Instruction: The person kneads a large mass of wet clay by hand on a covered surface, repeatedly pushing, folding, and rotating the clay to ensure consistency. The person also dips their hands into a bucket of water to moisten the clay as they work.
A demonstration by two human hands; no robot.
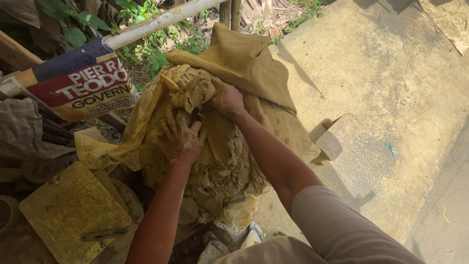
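Observation:
A big mound of wet tan clay [220, 166] sits in the middle, wrapped in yellow plastic sheeting [141, 112] that is pulled back. A mud-stained brown cloth [249, 63] drapes over its far side. My left hand [183, 137], smeared with clay, presses flat on the top of the mound with fingers spread. My right hand [225, 99] grips a lump of clay [195, 94] at the upper edge of the mound, fingers curled into it.
A yellow mesh board [68, 210] lies at lower left with a small tool on it. A printed banner [83, 83] hangs from a white pole [161, 20]. A wooden block [334, 137] stands on the concrete floor [391, 73] to the right.

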